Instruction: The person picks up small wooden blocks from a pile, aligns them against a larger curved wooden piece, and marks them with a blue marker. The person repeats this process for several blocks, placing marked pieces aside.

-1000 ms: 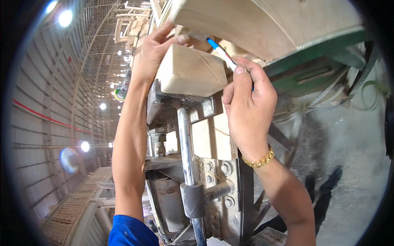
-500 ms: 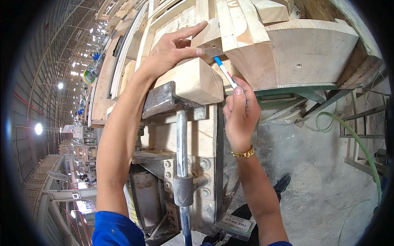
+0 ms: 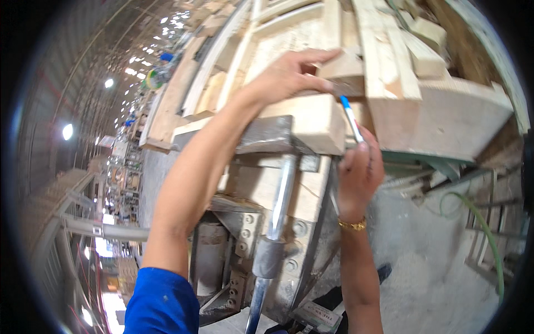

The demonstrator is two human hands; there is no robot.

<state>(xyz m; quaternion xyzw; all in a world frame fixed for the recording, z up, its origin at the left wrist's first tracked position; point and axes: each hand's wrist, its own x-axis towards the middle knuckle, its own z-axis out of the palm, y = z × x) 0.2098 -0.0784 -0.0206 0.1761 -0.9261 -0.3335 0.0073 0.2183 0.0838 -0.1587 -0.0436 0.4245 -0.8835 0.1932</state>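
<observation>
My left hand (image 3: 289, 77) reaches over the bench with thumb and forefinger apart around the end of a small wooden block (image 3: 344, 68), gripping it. My right hand (image 3: 362, 171) is closed around a white marker pen (image 3: 352, 121) with a blue end. That blue end points up at the underside of the block, close to my left thumb; whether it touches cannot be made out. Just below my left hand lies a thick squared timber (image 3: 317, 119), with a metal clamp jaw (image 3: 264, 133) against its near side.
A steel clamp rod (image 3: 281, 197) runs down from the jaw. Wide pale wooden pieces (image 3: 445, 119) stand at the right, above a green metal frame (image 3: 428, 160). A green hose (image 3: 484, 228) curves over the concrete floor. Wooden frames (image 3: 289, 25) lie at the far side.
The whole view has shifted, so the bench and both hands appear farther right and slightly lower. The pen stays in my right hand near the block, and my left hand keeps its hold.
</observation>
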